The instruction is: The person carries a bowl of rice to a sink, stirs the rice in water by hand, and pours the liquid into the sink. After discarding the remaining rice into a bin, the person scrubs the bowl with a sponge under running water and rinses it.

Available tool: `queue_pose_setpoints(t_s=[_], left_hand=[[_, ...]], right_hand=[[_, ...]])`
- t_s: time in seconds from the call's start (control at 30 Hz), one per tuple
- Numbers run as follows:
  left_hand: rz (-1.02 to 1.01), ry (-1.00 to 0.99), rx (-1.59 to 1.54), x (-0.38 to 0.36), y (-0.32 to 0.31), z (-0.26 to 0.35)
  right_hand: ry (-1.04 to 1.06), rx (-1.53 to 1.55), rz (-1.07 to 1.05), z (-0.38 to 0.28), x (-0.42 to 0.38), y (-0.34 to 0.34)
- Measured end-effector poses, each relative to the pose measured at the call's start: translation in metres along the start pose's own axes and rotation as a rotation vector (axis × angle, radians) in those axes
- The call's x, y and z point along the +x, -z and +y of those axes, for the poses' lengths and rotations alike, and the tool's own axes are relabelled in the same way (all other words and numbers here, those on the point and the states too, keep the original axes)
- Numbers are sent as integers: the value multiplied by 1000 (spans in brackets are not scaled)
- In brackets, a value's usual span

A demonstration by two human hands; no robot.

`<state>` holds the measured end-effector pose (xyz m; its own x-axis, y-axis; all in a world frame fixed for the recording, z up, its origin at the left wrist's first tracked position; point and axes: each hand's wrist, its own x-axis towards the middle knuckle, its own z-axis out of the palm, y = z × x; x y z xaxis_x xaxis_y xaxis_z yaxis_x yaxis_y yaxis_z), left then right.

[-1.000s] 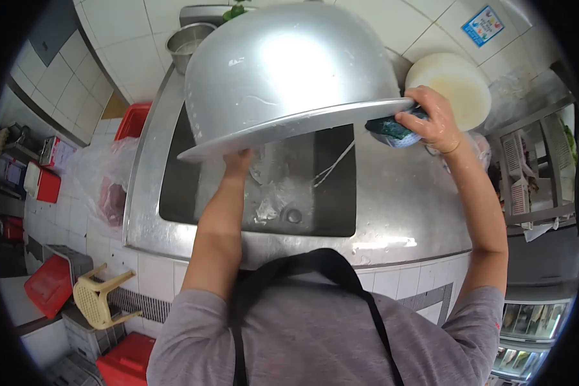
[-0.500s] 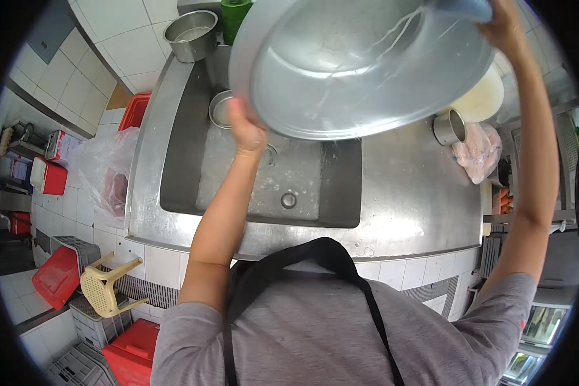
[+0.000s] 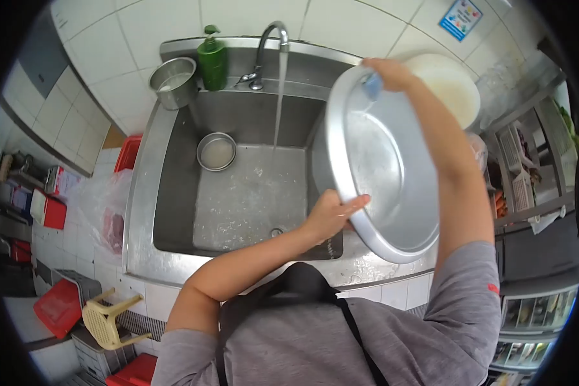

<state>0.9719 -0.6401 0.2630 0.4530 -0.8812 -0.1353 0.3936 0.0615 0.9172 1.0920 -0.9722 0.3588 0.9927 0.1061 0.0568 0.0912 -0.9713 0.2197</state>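
Note:
A large silver-grey basin is tilted on its side at the right edge of the sink, its hollow facing right and toward me. My left hand is closed on the near-left rim, thumb over the edge. At the far rim, my right hand is closed on the basin, with a blue piece like a cloth or sponge beneath its fingers. Water runs from the faucet into the sink. A small round metal pan sits at the sink's left side, with whitish contents.
A metal pot and a green pump bottle stand at the back left corner. Behind my right arm is a round pale board or lid. A plastic bag hangs left of the counter, near a yellow stool.
The basin has come down and right, tipping from above the sink onto its right side. Both hands have moved with it, and the faucet with running water is now in view.

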Motion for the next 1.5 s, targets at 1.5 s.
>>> queue_pose_setpoints(t_s=[1.5], left_hand=[[229, 86, 1380, 165, 33, 42]], right_hand=[[-680, 393, -106, -68, -121, -190]])
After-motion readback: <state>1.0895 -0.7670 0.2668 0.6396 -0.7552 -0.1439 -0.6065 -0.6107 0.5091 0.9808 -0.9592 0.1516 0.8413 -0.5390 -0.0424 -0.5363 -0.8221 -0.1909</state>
